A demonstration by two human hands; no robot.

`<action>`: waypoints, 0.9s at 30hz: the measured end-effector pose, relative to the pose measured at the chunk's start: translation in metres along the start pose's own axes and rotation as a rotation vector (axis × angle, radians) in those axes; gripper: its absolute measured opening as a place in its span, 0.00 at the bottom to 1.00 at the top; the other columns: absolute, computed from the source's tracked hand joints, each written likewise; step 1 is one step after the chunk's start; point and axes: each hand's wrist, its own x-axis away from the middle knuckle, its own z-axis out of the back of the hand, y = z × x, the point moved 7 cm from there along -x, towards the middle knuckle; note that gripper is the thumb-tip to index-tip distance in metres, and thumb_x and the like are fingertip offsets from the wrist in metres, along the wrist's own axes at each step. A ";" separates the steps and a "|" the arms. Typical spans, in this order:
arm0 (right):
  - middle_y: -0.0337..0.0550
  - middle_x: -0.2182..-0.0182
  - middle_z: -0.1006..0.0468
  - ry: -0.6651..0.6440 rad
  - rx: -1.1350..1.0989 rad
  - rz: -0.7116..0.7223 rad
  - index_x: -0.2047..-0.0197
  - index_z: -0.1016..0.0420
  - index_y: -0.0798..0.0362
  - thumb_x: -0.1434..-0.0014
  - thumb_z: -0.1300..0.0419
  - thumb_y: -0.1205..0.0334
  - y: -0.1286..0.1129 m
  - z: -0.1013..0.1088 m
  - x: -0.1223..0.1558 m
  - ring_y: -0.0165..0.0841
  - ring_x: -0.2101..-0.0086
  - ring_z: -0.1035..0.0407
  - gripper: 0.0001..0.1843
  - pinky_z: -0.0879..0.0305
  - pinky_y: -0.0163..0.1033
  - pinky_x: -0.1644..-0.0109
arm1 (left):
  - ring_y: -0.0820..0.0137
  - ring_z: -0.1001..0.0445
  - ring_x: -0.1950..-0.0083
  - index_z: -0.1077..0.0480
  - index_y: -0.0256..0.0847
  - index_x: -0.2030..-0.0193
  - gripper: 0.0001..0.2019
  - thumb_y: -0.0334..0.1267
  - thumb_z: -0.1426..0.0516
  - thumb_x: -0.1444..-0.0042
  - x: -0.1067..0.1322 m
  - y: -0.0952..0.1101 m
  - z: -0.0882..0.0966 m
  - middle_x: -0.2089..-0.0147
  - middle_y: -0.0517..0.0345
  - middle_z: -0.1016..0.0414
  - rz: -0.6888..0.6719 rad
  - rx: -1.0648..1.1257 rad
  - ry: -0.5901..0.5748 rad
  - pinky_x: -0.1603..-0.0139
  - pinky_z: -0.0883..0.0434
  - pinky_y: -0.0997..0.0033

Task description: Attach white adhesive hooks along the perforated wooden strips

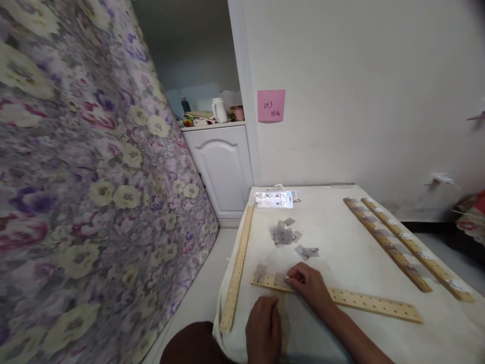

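Left hand [264, 328] curled near the bench's [329, 217] near-left corner; right hand [308, 283] farther in, fingertips pinched, forearm slanting.

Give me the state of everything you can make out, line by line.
Right hand: fingers pinched at a plastic piece
Left hand: curled, grip unclear
Middle strip: flat, partly loaded
Left strip: flat, holes showing
Right-side strips: flat, loaded
Loose pieces: lying in clusters
Cabinet door: shut

- The front strip [375, 304] lies on the table [326, 217] under the right hand [306, 283]; the left hand [263, 323] rests before it.
- Behind it: loose pieces [282, 236], then a packet [273, 200].
- Left edge: side strip [238, 270].
- Right: two loaded strips [385, 244].
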 end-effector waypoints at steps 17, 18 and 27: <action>0.36 0.75 0.30 -0.059 -0.086 0.027 0.74 0.35 0.51 0.57 0.37 0.69 -0.022 -0.034 0.050 0.30 0.73 0.36 0.09 0.40 0.34 0.69 | 0.72 0.33 0.69 0.31 0.38 0.67 0.17 0.50 0.50 0.41 -0.005 -0.014 -0.006 0.73 0.61 0.30 0.386 0.533 -0.108 0.69 0.36 0.77; 0.35 0.76 0.30 -0.072 -0.081 0.003 0.72 0.33 0.51 0.57 0.37 0.68 -0.021 -0.032 0.048 0.30 0.74 0.37 0.09 0.40 0.34 0.69 | 0.73 0.35 0.72 0.32 0.38 0.69 0.17 0.51 0.50 0.40 -0.005 -0.014 -0.007 0.75 0.63 0.33 0.393 0.540 -0.114 0.70 0.37 0.77; 0.35 0.77 0.28 -0.265 -0.220 -0.044 0.64 0.27 0.53 0.51 0.42 0.62 -0.014 -0.023 0.012 0.29 0.75 0.35 0.09 0.41 0.33 0.71 | 0.76 0.41 0.78 0.38 0.39 0.75 0.20 0.51 0.52 0.39 -0.004 -0.008 -0.015 0.80 0.66 0.40 0.391 0.484 -0.214 0.76 0.44 0.77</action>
